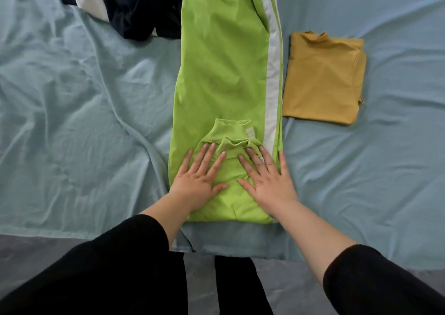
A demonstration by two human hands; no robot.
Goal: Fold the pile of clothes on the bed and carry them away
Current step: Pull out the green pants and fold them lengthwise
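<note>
Long lime-green track trousers with a white side stripe (216, 78) lie flat and lengthwise down the middle of the pale blue bed sheet (84, 110), the two ribbed cuffs (232, 133) folded up onto the legs near the near edge, where both flat palms press on the fabric. A mustard-yellow high-necked top (323, 78), folded into a neat rectangle, lies just beside the trousers on their right. A crumpled dark navy garment with a white panel (130, 6), still unfolded, lies at the far left, touching the trousers' left edge.
</note>
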